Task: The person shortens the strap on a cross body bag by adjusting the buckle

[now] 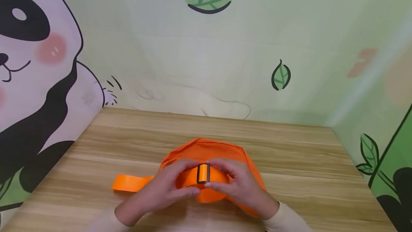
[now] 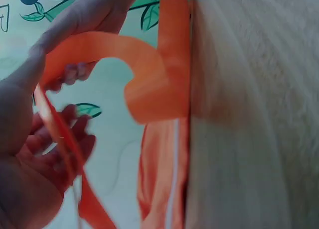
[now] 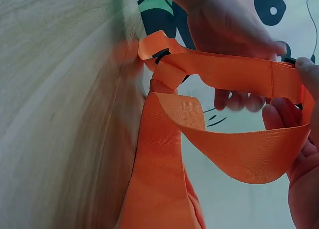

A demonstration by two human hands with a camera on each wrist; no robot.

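An orange strap [image 1: 186, 178] is held up in front of an orange fabric bag [image 1: 222, 149] that lies on the table. A black slide buckle [image 1: 207, 173] is threaded on the strap between my two hands. To its left, my left hand [image 1: 168, 181] holds the strap between thumb and fingers. My right hand [image 1: 243, 182] pinches the strap at the buckle's right side. In the right wrist view, the strap [image 3: 239, 72] runs in a loop, and a dark fitting [image 3: 161, 55] shows near where it meets the bag.
A loose strap end [image 1: 130, 183] sticks out left over the wood-grain table [image 1: 305, 174]. Behind the table stands a pale green wall [image 1: 161, 56] printed with leaves and a panda. A light-coloured seam [image 2: 174, 174] runs along the bag.
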